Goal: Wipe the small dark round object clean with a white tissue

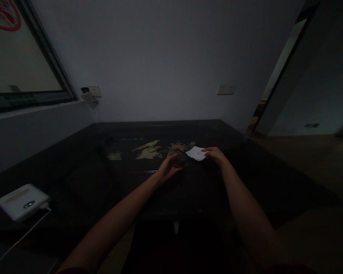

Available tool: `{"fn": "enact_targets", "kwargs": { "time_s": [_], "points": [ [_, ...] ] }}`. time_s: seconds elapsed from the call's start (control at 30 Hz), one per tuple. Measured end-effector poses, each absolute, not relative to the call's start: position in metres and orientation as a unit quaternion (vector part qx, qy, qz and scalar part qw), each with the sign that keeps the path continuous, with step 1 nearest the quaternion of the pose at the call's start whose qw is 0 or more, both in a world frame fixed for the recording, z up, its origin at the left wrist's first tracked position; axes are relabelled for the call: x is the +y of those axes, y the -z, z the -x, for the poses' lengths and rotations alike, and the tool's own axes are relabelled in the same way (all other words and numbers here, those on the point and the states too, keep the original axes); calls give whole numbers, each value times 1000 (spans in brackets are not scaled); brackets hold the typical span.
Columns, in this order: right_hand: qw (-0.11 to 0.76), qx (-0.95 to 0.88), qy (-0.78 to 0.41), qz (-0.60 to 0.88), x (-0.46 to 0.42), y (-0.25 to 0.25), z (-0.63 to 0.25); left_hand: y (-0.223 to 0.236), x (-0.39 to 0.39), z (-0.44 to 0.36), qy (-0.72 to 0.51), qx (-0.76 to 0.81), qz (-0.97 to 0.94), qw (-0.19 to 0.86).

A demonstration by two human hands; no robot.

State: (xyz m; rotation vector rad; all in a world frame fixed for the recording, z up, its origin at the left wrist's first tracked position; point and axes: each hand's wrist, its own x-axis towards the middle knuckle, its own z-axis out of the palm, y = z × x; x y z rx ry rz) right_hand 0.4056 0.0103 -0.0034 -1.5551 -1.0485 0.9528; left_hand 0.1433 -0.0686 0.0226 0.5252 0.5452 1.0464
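My left hand [169, 167] is wrapped round a clear glass [179, 158], which looks tilted over the dark table; its far side is hard to make out in the dim light. Just to the right, my right hand [214, 154] pinches the edge of a white tissue [197, 153]. The tissue is spread out and reaches toward the glass, with a small gap between them. Both hands are above the middle of the table.
The dark glossy table [148, 190] bears a painted bird and flowers [148, 150]. A white box [24, 201] with a cable [23, 236] lies at the left. Behind stands a wall with sockets [225, 89]; a window [23, 49] is at upper left.
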Motion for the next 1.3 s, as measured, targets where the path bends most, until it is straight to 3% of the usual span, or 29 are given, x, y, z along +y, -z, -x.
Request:
{"fn": "enact_targets", "kwargs": {
  "time_s": [0.23,0.5,0.6,0.73,1.0,1.3],
  "points": [
    [560,-385,-407,611,15,7,-392,-21,-70,-146,-487,257,-243,799],
    [497,-428,-326,681,12,6,-396,-17,-67,-145,-478,261,-258,798],
    [470,-457,-236,717,8,-3,-401,-16,-67,-145,-481,264,-267,793],
    [388,-571,-54,721,14,-12,-391,-15,-68,-145,-487,266,-286,781],
    [172,-800,-41,573,44,15,-367,-14,-70,-146,-484,271,-307,773],
    [44,-737,-51,672,51,26,-359,-11,-72,-149,-451,272,-370,765]
  ]
}}
